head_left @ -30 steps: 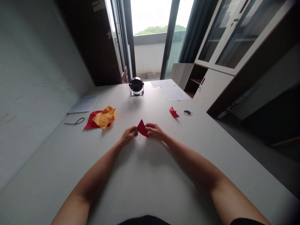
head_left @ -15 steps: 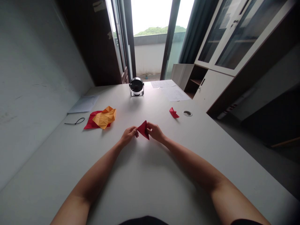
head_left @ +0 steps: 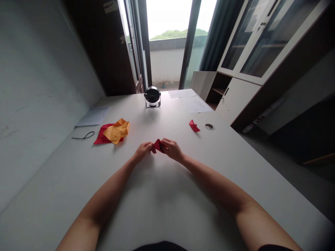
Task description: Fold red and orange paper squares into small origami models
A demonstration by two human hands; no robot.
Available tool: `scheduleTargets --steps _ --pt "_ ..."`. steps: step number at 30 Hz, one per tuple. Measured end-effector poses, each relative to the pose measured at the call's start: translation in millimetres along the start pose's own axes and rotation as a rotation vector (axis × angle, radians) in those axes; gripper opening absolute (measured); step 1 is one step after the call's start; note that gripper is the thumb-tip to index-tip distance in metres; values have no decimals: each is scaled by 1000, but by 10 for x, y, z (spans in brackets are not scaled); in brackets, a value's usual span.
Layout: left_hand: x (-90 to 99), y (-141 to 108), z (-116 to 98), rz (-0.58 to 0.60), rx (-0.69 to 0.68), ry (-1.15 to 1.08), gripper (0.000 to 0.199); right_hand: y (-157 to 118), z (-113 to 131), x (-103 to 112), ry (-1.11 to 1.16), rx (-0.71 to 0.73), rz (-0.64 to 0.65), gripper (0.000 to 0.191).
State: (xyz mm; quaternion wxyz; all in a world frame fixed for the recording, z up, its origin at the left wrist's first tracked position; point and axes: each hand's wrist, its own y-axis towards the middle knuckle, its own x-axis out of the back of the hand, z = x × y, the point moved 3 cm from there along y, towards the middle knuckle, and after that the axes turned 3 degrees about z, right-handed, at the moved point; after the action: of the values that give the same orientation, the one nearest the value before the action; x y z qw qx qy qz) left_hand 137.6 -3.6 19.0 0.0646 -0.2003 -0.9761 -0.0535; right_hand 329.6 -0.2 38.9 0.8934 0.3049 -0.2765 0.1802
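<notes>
Between my hands, just above the white table (head_left: 162, 216), is a folded piece of red paper (head_left: 157, 144). My left hand (head_left: 144, 151) pinches its left corner between thumb and fingers. Over its right side, my right hand (head_left: 171, 149) is closed, and the fingers hide much of that part. To the left lies creased orange paper (head_left: 117, 131) on top of a red paper sheet (head_left: 101, 137). A small folded red paper shape (head_left: 194, 126) sits to the right, beyond my right hand.
A round black device on a silver stand (head_left: 152, 97) stands at the back. White printed sheets (head_left: 195, 101) lie back right, near a cable hole (head_left: 209, 127). At the left are another paper sheet (head_left: 92, 116) and a black cable tie (head_left: 83, 136), close to the wall (head_left: 39, 104).
My right hand has shifted its fingers over the red paper and closed the right side together. Less of the paper shows now. My left hand keeps its pinch in nearly the same place.
</notes>
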Motion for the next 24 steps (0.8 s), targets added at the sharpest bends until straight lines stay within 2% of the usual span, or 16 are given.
scheduleTargets --steps 4,9,17,24 --pt "-9 -10 -11 23 25 -17 39 2 35 -6 -31 18 23 27" --pt "-15 -14 -11 58 24 -37 36 -6 48 14 11 34 -11 26" --pt "3 -2 10 14 24 -60 33 17 79 -1 104 154 -56 30" --pt "34 15 21 -9 27 -125 31 50 33 -72 206 16 -74 17"
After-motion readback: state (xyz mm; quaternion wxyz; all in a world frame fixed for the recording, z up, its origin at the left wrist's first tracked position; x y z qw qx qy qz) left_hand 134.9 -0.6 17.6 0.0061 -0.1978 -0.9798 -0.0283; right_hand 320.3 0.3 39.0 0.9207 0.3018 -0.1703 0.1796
